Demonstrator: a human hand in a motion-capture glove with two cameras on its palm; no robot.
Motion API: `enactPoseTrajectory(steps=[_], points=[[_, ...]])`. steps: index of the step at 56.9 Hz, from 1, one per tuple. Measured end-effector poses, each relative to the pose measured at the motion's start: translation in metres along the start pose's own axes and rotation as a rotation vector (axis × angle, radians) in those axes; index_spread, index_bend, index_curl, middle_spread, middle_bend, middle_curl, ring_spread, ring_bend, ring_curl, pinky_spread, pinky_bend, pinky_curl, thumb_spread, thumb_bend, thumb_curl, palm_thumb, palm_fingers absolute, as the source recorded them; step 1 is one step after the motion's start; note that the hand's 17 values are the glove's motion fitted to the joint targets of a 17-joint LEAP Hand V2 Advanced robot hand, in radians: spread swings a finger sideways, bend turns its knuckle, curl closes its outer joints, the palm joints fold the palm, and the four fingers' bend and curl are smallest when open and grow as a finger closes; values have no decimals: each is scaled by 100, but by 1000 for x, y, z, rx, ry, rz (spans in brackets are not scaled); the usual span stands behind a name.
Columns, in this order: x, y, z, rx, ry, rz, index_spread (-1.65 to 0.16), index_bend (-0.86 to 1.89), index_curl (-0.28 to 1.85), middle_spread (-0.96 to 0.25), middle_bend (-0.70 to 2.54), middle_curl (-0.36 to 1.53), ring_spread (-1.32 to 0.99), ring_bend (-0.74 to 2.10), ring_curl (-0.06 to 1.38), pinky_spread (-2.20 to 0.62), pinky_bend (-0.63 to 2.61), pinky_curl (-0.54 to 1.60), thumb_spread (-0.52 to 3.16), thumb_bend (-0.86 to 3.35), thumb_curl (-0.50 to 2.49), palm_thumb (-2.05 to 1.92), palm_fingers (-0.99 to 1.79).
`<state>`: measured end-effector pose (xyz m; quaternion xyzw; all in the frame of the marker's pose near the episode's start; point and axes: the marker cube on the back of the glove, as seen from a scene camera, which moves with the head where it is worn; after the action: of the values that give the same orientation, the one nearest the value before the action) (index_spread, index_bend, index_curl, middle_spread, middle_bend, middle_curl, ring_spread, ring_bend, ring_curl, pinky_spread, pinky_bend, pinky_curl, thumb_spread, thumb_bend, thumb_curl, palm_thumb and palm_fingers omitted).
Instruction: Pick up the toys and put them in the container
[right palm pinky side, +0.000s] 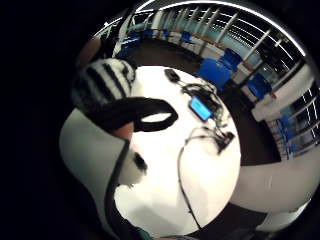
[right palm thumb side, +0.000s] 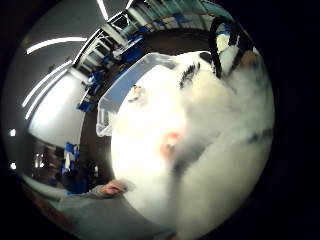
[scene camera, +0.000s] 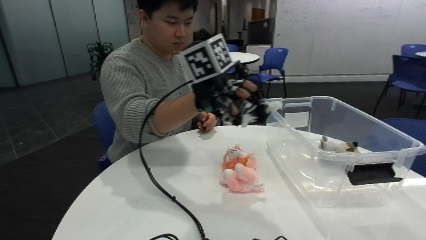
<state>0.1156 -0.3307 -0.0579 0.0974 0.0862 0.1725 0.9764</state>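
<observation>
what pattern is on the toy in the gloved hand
Black and white stripes on the plush toy held by the right hand, clearest in the outside view.

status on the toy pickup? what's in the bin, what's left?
Done: one small brown-and-white plush toy lies in the clear plastic container. In hand: the gloved right hand grips a black-and-white striped plush toy, held above the white round table beside the container. Left: a pink-and-orange plush toy on the table.

Plush pig (scene camera: 239, 172) on the table (scene camera: 120, 200) just beside the container (scene camera: 373, 130), small toy (scene camera: 336, 146) inside it.
</observation>
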Motion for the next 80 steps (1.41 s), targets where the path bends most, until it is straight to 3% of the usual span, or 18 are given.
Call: enactPoseTrajectory(steps=[11,23,36,45,64,71,80], points=[[-133,-68,56,-89,-94,-155,-35,70,96,-27,34,56,-45,56,52,-28,113,36,113,10,86,55,50],[-212,-95,106,-192,-29,-272,-38,65,100,-27,33,60,-45,53,53,-27,115,36,115,7,88,53,46],[-223,-100,142,-265,1,-269,-41,59,102,-27,33,64,-43,48,53,-25,116,36,118,6,89,52,40],[-218,-95,177,-415,69,-240,-42,57,103,-26,30,65,-42,44,54,-24,117,36,120,5,89,52,35],[-216,-93,186,-583,143,-259,-45,46,98,-24,18,63,-35,31,52,-17,123,36,126,0,82,48,19],[-207,-97,183,-549,216,-197,-44,30,89,-20,9,56,-28,34,55,-12,134,39,132,-5,69,29,-2],[-209,-96,170,-535,76,-244,-45,17,76,-17,11,46,-23,36,53,-5,136,38,134,-3,58,19,-5]])
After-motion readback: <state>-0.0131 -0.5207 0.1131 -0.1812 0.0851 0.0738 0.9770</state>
